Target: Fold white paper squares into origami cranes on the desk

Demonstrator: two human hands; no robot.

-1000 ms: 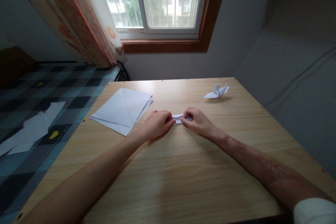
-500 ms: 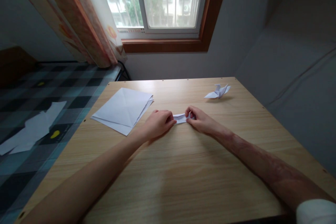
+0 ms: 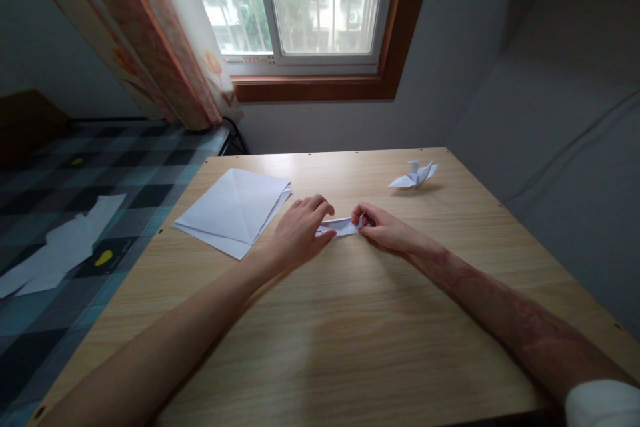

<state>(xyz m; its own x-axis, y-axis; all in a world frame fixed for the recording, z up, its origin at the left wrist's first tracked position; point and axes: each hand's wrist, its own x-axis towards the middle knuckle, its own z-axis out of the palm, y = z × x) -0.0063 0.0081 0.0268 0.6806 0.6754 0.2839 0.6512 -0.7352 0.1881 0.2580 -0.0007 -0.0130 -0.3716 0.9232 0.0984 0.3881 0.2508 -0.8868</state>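
A small folded strip of white paper (image 3: 342,227) lies across the middle of the wooden table (image 3: 320,320), between my two hands. My right hand (image 3: 374,223) pinches its right end, and the fingers cover that end. At the left end, my left hand (image 3: 305,227) has its thumb and fingers apart around the paper, the thumb along the near edge. A folded paper crane (image 3: 414,175) stands farther back on the right. To the left of my left hand lies a stack of white paper sheets (image 3: 233,207) with crease lines.
Left of the table is a bed with a checked cover (image 3: 30,213), and torn-looking white paper pieces (image 3: 75,243) lie on it. A window (image 3: 325,7) with an orange curtain (image 3: 170,33) is behind the table. A wall (image 3: 575,147) rises on the right.
My left hand has let go of the paper's left end and its fingers have opened and lifted, baring more of the strip. My right hand keeps its pinch.
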